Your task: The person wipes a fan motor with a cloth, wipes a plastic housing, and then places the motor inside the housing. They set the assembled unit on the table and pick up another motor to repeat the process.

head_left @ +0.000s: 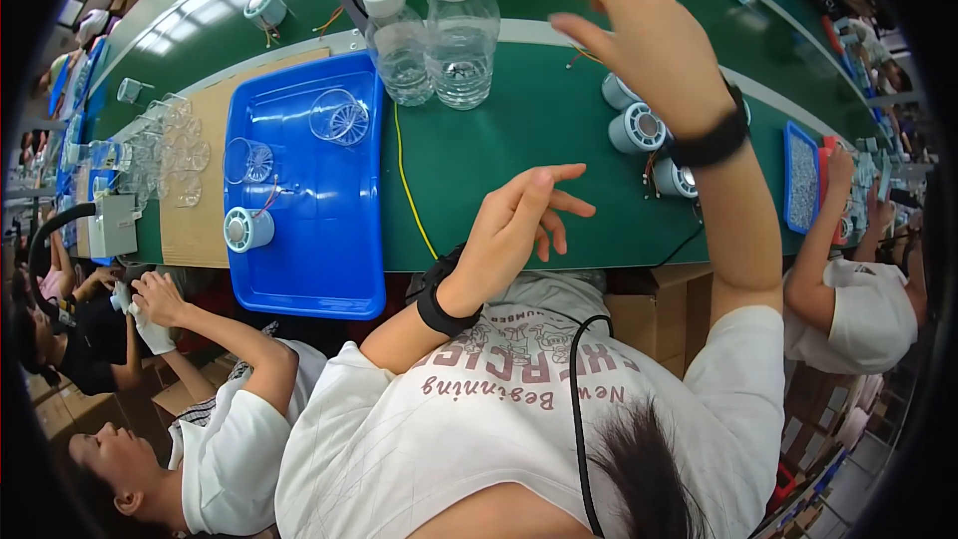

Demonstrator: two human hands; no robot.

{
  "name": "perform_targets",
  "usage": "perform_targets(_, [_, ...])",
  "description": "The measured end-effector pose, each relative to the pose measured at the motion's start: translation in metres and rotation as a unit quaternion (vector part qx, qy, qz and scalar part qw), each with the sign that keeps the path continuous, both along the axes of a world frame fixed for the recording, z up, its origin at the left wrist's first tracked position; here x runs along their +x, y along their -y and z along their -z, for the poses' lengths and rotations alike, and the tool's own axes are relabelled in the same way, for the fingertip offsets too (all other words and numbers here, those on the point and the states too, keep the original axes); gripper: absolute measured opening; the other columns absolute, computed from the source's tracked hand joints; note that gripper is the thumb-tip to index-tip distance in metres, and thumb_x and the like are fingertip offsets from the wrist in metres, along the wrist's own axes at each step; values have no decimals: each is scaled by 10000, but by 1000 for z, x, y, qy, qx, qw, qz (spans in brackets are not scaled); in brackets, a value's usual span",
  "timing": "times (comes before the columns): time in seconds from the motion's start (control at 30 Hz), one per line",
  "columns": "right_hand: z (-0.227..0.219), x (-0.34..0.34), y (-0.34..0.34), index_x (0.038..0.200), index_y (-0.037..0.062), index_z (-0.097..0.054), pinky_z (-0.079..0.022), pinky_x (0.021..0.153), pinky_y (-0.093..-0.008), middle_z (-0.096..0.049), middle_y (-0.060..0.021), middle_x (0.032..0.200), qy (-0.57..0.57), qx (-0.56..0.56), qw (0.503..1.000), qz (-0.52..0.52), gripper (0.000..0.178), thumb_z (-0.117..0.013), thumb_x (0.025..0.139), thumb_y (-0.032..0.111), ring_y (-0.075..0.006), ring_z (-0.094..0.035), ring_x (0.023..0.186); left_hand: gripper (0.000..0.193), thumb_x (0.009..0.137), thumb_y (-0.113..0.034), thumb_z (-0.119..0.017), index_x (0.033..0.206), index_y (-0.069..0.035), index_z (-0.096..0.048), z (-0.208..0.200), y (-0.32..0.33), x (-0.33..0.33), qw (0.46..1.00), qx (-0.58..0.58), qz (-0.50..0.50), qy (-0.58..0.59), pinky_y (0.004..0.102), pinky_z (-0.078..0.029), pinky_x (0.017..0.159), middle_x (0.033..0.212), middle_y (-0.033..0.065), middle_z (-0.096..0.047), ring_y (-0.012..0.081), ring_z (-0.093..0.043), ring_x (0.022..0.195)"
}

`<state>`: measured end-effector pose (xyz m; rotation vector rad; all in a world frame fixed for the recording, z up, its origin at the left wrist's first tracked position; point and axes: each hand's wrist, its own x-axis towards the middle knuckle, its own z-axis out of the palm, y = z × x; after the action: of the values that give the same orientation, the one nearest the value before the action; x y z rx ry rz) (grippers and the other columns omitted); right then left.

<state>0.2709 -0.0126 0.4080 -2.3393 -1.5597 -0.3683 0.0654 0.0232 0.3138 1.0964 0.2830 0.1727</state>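
Note:
My right hand (649, 45) is raised over the far part of the green bench, thumb and fingers apart, with nothing seen between them. Close below its wrist, several white and pale-blue round motors (637, 128) with thin coloured wires stand on the bench, partly covered by my forearm. Nearer my body, my left hand (514, 225) hovers at the bench edge, its fingers loosely spread and holding nothing visible. To its left lies a blue tray (309, 240) with two clear plastic cups (339, 118) and one similar motor (247, 230) in it. Both wrists wear black bands.
Two clear bottles (463, 40) with white lids stand beside the tray, near a yellow wire (411, 190). More clear cups (180, 155) rest on cardboard at the left. A co-worker (239, 379) sits at my left; another person (848, 309) works at the right beside a blue bin (801, 180).

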Motion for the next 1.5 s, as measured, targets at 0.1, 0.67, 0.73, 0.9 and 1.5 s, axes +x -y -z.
perform_targets(0.1, [16,41,-85,1210,78,-582,-510,841,-396,-660,-149,1058,-23,-42,997,-57,445,-702,814,243,-335,-638,959,486,1048,-351,-338,1266,36,-535,-3,-3,-5,1000,15,-7,17,207,-459,505,965,144,-691,105,-584,605])
perform_targets(0.67, [111,52,-247,1240,167,-529,-498,924,-414,-505,-158,1254,-120,-129,956,-237,677,-824,632,135,-370,-565,1124,339,1034,-216,-413,1202,26,-581,4,-25,-35,993,65,-95,-14,212,-479,541,976,145,-693,105,-601,642])
perform_targets(0.73, [91,49,-232,1237,181,-527,-503,913,-417,-507,-153,1237,-129,-142,961,-201,681,-830,629,143,-370,-573,1110,334,1033,-212,-415,1201,24,-582,3,-24,-33,995,58,-84,-15,210,-478,544,979,143,-692,104,-601,645])
perform_targets(0.9, [62,90,-168,1259,193,-506,-501,847,-380,-532,-97,1019,-73,-84,976,-187,623,-763,704,77,-276,-595,1005,313,1010,-150,-463,1263,14,-550,2,-21,-24,997,50,-51,-10,207,-480,552,1020,138,-682,98,-601,664])
perform_targets(1.5, [9,-10,152,1266,58,-511,-418,654,-206,-518,-41,1228,-440,29,891,-108,767,-885,596,60,-42,-482,720,845,711,-15,-818,1427,14,-371,-7,31,37,935,308,-59,169,351,-508,956,1451,177,-379,249,-557,1178])
